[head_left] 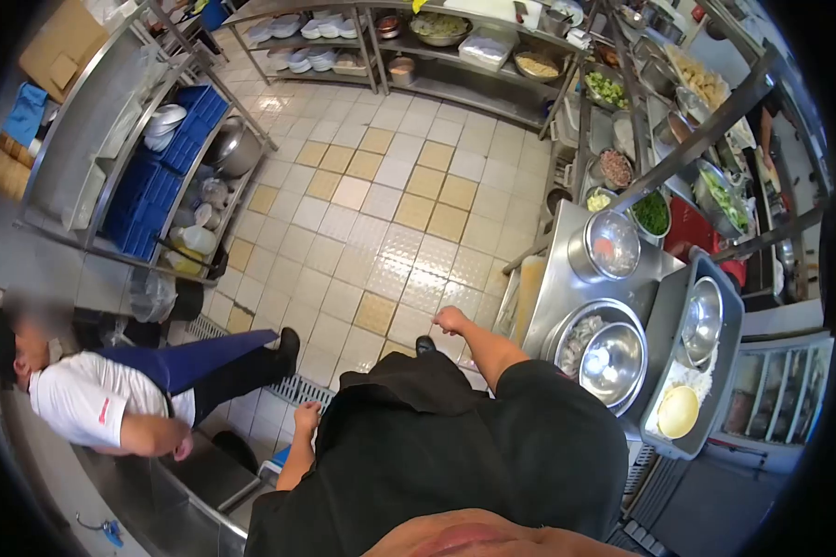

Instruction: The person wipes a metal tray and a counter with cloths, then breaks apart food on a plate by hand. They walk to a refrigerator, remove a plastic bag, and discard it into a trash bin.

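My right hand (450, 320) hangs in front of my body above the tiled floor, with its fingers loosely curled and nothing visible in them. On the other side, my left hand (307, 417) is low by my dark apron (409, 385), fingers also curled in, with no object showing. Neither hand touches anything that I can see. Nearest to my right arm is a steel counter (550, 269). On it stand a steel pot (581, 255) and a large bowl (567, 323) with pale pieces and a smaller steel bowl (613, 362) inside.
A co-worker (102, 399) in a white shirt stands at the left. Behind is a rack with blue crates (135, 209). Shelves (455, 88) with food bowls line the far wall. A grey tub (729, 325) holds a bowl and yellow scoop-like dish (678, 411) at the right.
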Tool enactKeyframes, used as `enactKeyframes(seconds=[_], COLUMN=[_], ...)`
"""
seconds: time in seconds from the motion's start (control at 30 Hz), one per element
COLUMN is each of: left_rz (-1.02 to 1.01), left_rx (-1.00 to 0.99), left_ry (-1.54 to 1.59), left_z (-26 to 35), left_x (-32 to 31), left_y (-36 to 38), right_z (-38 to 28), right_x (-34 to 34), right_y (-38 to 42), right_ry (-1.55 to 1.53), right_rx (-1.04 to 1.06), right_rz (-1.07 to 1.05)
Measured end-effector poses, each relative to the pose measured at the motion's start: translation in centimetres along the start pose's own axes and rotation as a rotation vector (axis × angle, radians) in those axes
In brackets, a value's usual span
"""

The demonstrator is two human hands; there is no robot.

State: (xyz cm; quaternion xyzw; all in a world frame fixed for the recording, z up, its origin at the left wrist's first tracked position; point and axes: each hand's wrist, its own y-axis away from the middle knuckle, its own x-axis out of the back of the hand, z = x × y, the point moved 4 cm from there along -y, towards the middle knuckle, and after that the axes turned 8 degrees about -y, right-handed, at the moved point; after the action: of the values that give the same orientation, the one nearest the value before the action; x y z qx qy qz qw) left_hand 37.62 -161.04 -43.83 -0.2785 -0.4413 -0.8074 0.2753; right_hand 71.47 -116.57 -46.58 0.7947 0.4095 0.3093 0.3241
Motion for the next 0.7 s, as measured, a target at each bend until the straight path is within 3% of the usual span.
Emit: enactKeyframes(seconds=[0.07, 0.1, 0.2, 0.23, 0.27, 0.33, 0.37, 0.4, 0.47, 0.5, 0.6, 0.63, 0.7], left_rz=[-0.132, -0.212, -0.276, -0.241, -0.266, -0.312, -0.371, -0.384, -0.403, -0.456, -0.533, -0.522, -0.507], left_rx=[0.176, 0.165, 0.055, 0.055, -0.005, -0.112, 0.118, 0.146, 0.201, 0.041, -0.354, -0.423, -0.454], left_ry=[0.147, 0.213, 0.062, -0.014, -0.020, -0.028, 0.091, 0.077, 0.059, -0.094, -0.533, -0.664, -0.612], left_z=[4.2, 3.3, 11.8, 16.2, 16.6, 15.2, 15.8, 17.5, 20.8, 21.3, 25.0, 29.5, 35.9], left_x=[-0.1, -1.8, 0.8, 2.2, 1.5, -0.5, -1.0, -1.0, -0.6, -1.6, -3.8, -3.1, -1.4], left_y=[-1.4, -4.2, -5.6, -5.3, -8.2, -15.0, -16.8, -18.4, -21.3, -24.7, -33.6, -35.3, -38.3], right_z=[1.0, 1.5, 4.8, 9.5, 13.3, 10.9, 10.2, 10.6, 9.9, 8.7, -2.1, -3.3, -4.6], right_x=[1.9, 2.9, 4.5, 3.8, 3.4, 4.6, 4.8, 5.1, 6.5, 7.4, 11.3, 12.9, 14.5], right_y=[-0.3, 0.2, 0.7, -2.2, -4.9, -0.3, 1.3, 0.9, 1.0, 0.9, 3.6, 2.1, 0.2], right_ry=[0.011, -0.026, -0.079, 0.294, 0.666, 0.495, 0.496, 0.664, 0.448, 0.339, -0.383, -0.451, -0.597], right_rx=[-0.016, -0.056, -0.139, 0.095, 0.328, 0.075, -0.013, -0.018, 0.074, 0.117, -0.362, -0.316, -0.241], right_rz=[0.006, 0.036, 0.133, 0.048, -0.051, -0.090, -0.135, -0.225, -0.108, -0.056, 0.263, 0.313, 0.402])
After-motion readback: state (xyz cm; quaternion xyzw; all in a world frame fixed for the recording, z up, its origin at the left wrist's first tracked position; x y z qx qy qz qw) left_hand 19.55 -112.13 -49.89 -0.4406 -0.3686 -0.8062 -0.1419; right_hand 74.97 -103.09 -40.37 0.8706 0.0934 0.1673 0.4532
